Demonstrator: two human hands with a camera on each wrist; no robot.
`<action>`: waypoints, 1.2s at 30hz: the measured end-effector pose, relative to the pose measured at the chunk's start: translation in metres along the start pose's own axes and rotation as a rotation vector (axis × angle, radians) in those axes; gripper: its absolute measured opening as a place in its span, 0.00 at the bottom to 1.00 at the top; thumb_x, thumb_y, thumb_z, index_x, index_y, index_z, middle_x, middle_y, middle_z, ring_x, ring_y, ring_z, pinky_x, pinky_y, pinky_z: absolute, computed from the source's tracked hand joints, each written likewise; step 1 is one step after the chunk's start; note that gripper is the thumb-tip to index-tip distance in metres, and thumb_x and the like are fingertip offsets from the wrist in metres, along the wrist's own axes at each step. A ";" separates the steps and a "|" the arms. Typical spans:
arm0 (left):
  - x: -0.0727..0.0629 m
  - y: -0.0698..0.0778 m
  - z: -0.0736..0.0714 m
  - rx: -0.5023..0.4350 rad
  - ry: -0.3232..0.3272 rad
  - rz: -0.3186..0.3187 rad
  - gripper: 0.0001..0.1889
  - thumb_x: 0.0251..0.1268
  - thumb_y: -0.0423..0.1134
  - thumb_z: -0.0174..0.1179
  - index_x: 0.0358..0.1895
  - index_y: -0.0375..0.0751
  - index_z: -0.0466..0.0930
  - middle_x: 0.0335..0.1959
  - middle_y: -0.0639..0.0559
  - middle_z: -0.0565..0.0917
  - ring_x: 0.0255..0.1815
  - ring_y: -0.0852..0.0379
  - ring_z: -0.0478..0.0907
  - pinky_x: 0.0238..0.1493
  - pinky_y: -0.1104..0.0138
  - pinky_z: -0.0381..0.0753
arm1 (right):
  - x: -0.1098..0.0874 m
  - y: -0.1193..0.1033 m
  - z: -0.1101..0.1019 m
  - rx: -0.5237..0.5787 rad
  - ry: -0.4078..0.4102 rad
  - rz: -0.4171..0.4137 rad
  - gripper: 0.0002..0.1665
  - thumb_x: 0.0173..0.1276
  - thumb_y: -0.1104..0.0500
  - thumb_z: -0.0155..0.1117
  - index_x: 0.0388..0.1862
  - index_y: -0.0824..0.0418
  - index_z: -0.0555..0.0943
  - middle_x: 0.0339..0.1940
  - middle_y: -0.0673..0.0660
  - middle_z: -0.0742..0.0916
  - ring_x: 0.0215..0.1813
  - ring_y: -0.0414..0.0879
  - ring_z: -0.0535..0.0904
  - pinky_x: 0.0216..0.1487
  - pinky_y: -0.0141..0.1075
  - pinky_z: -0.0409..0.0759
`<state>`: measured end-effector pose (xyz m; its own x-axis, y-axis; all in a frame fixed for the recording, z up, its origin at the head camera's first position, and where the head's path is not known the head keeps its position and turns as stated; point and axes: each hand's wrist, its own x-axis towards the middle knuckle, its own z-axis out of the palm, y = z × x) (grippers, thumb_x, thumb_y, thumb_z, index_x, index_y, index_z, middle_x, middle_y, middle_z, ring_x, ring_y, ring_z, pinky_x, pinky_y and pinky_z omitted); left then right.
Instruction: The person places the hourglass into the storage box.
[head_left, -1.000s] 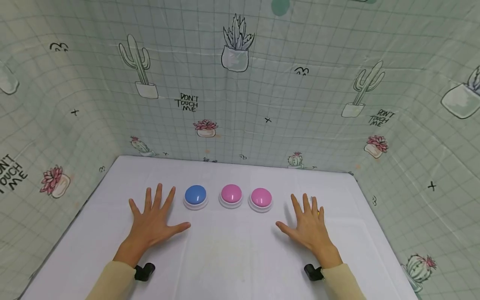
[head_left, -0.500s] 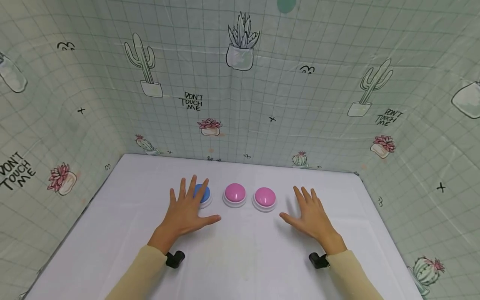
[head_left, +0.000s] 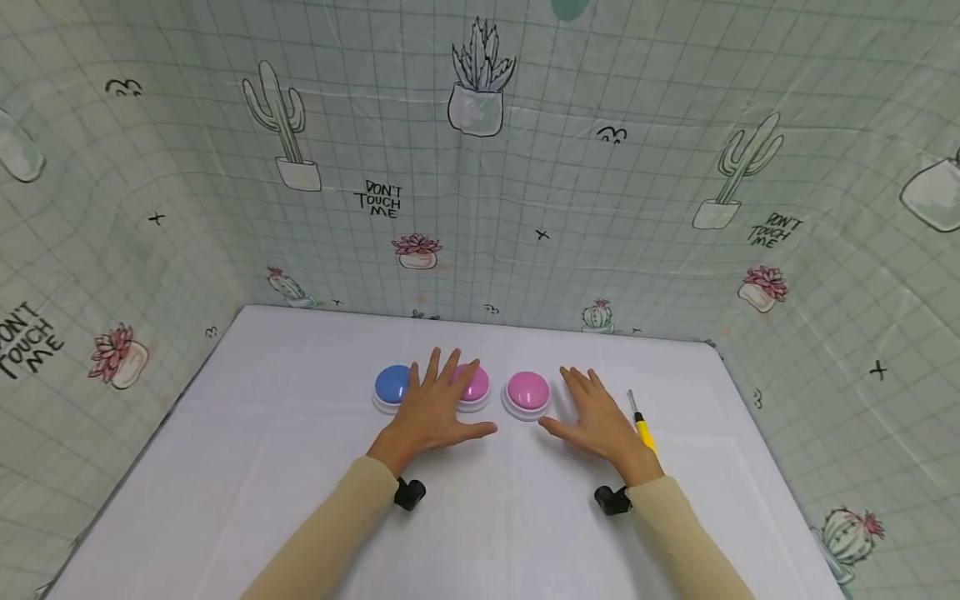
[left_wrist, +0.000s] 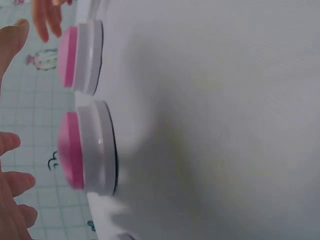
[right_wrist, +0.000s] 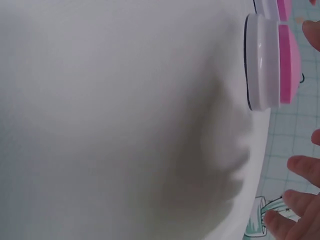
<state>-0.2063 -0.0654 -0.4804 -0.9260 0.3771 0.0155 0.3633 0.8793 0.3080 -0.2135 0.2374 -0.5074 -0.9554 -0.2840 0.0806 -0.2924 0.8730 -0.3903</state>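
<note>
Pink buttons (head_left: 528, 390) well inside table edges (head_left: 525, 332).

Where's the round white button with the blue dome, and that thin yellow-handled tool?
Round white button with the blue dome (head_left: 392, 384): head view, on its dome.
Thin yellow-handled tool (head_left: 642, 428): head view, on its handle.

- One left hand (head_left: 429, 417) and one right hand (head_left: 600, 422), two hands, both mine
- Two beige sleeves (head_left: 330, 525) I wear
- Two black wrist devices (head_left: 410, 494) I wear
- One blue button (head_left: 392, 384) and two pink buttons (head_left: 528, 390): I count three
- One yellow-and-black tool (head_left: 644, 432)
- One white surface (head_left: 495, 550)
- Three printed slogans (head_left: 381, 199)
</note>
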 end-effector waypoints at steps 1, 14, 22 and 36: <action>0.005 0.002 0.003 0.005 -0.009 0.004 0.56 0.54 0.81 0.54 0.84 0.57 0.52 0.85 0.42 0.50 0.86 0.34 0.37 0.78 0.32 0.43 | 0.001 0.000 0.002 0.002 -0.004 -0.003 0.58 0.63 0.30 0.67 0.81 0.61 0.62 0.80 0.67 0.69 0.82 0.71 0.55 0.74 0.68 0.61; 0.046 0.026 0.023 0.123 0.011 0.088 0.48 0.63 0.75 0.56 0.80 0.48 0.62 0.81 0.40 0.61 0.83 0.32 0.49 0.77 0.33 0.53 | 0.010 0.002 0.016 0.025 0.002 -0.024 0.54 0.64 0.35 0.68 0.79 0.65 0.65 0.77 0.68 0.71 0.79 0.71 0.61 0.72 0.67 0.66; 0.054 0.034 0.030 0.177 -0.012 0.086 0.42 0.66 0.69 0.58 0.77 0.48 0.68 0.81 0.40 0.61 0.84 0.32 0.48 0.77 0.32 0.50 | 0.014 0.005 0.022 0.024 0.017 -0.055 0.51 0.65 0.36 0.68 0.77 0.65 0.67 0.76 0.69 0.73 0.78 0.71 0.62 0.72 0.65 0.67; 0.051 0.040 0.039 0.148 0.015 0.081 0.33 0.69 0.62 0.62 0.70 0.47 0.76 0.76 0.44 0.71 0.81 0.35 0.58 0.76 0.34 0.54 | 0.015 -0.001 0.028 0.035 -0.003 -0.067 0.45 0.69 0.39 0.66 0.73 0.69 0.71 0.72 0.68 0.77 0.79 0.68 0.64 0.74 0.63 0.66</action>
<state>-0.2350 0.0005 -0.5039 -0.8942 0.4450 0.0488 0.4468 0.8799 0.1617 -0.2263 0.2214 -0.5315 -0.9336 -0.3426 0.1051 -0.3542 0.8376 -0.4159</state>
